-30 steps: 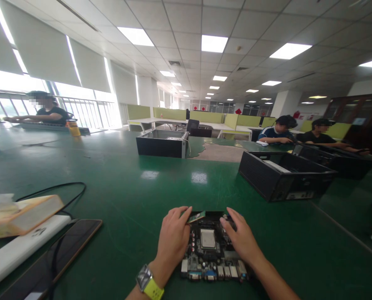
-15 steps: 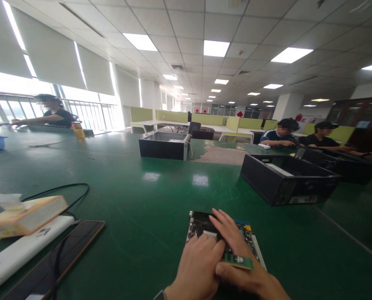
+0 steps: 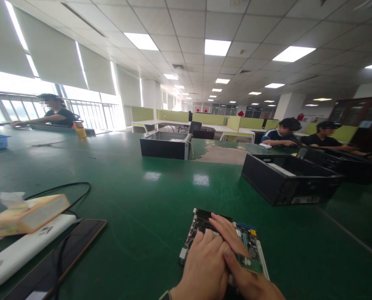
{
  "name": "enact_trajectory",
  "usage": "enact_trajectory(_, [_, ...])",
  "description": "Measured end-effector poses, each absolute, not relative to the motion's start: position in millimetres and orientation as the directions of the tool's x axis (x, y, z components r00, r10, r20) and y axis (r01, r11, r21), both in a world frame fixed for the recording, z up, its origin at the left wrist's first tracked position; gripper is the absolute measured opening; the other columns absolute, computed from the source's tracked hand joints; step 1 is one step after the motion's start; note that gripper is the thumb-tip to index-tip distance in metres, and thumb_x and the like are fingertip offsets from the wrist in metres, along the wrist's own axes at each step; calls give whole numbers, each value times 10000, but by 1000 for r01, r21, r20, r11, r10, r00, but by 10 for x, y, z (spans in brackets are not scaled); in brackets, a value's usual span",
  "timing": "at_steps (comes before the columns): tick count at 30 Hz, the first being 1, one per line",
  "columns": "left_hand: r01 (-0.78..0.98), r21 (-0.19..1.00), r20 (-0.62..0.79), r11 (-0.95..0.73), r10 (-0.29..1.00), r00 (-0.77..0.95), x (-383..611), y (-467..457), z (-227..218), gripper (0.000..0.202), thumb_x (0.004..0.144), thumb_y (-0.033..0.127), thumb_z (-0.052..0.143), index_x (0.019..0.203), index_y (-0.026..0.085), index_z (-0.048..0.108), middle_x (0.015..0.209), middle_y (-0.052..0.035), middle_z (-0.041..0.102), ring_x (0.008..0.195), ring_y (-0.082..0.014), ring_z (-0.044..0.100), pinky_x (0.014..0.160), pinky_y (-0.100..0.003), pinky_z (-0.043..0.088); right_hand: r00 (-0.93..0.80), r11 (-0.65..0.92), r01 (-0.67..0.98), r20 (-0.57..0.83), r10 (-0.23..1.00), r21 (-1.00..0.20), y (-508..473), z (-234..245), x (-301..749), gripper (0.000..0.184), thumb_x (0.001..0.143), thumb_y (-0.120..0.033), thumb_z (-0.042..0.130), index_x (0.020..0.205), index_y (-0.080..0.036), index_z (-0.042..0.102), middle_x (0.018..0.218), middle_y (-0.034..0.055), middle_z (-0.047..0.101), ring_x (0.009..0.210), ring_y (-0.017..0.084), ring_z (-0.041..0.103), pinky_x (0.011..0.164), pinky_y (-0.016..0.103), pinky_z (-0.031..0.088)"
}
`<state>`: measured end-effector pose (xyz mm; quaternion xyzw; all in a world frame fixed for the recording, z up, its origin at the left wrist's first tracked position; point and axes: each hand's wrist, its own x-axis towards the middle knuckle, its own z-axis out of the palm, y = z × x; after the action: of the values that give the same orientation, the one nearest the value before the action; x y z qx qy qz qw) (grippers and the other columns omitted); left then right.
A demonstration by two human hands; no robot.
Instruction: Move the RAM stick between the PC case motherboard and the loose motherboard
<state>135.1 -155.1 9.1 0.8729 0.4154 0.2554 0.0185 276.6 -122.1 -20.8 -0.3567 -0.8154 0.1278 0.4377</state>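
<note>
A motherboard lies on the green tabletop right in front of me, its middle covered by both hands. My left hand is closed over it, knuckles up and fingers curled under. What those fingertips grip, if anything, is hidden. My right hand reaches across from the right, its fingers together above the board and its thumb against my left hand. Between that thumb and palm sits a small green circuit board, partly covered by the hand. Blue and white slots show along the motherboard's right side.
Open black computer cases stand to the right, with another case farther off. At left lie a tissue box, a white power strip, a dark phone-like slab and a black cable. Several people sit around the table.
My hands have drawn closer together, the right fingers lying lower over the left hand. The motherboard's left edge shows more, and the green circuit board has shifted slightly right.
</note>
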Motion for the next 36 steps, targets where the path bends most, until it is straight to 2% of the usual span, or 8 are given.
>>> enact_trajectory(5, [713,254,441,-654,734,517,1384,-1545,44,185,819,214,421,948,209,553,984,-48,588,891,-225,444,817,-414,350,-319,691,449,620,717,-567,-1298,-132,2742,561,902,-534,177,1296,-262,470,1379,49,419,1273,251,349,1042,457,305])
enact_trajectory(11, [721,321,491,-614,759,428,1349,-1527,40,236,805,247,472,1019,209,566,994,-68,565,907,-232,452,804,-399,371,-325,610,421,516,792,-671,-1370,-38,2825,447,929,-381,218,1276,-296,486,1406,2,379,1300,213,304,1082,446,243])
enact_trajectory(16, [761,380,507,-525,807,304,1197,-1524,119,375,858,346,454,1220,248,475,1067,-67,547,959,-239,455,803,-397,366,-26,600,321,626,779,-733,-1211,-49,3112,422,895,-328,267,1175,-232,567,1343,55,452,1246,244,375,1043,466,276])
enact_trajectory(21, [656,256,506,-710,677,535,1296,-1545,-33,437,775,555,521,1093,257,548,985,-40,580,881,-224,493,733,-348,378,265,662,257,710,653,-704,-1045,-90,3433,335,802,-281,357,939,-173,642,1159,95,576,1105,280,492,920,449,372])
enact_trajectory(23, [623,167,528,-764,603,598,1408,-1548,-181,373,787,538,524,1048,274,560,954,-19,593,843,-203,505,684,-316,368,313,657,268,709,632,-704,-1031,-99,3498,331,782,-289,359,857,-160,654,1015,98,627,994,274,544,858,426,405])
enact_trajectory(26, [639,74,520,-766,576,631,1540,-1550,-372,159,862,387,492,971,299,567,894,13,600,792,-163,514,628,-283,339,333,610,307,683,650,-730,-1051,-101,3519,337,769,-292,354,791,-158,663,868,86,647,865,250,573,781,387,429])
enact_trajectory(30, [631,24,451,-776,571,686,1560,-1555,-422,263,779,497,573,938,288,557,834,12,599,774,-171,519,600,-282,332,316,575,328,661,681,-750,-1088,-97,3484,349,764,-300,349,788,-158,667,859,87,650,847,249,577,746,373,441])
enact_trajectory(36, [648,43,380,-760,613,693,1522,-1564,-343,229,753,423,628,912,280,545,806,13,608,786,-177,532,604,-282,346,308,588,351,682,663,-729,-1111,-83,3450,350,765,-301,352,782,-159,671,857,81,656,844,246,591,742,362,450])
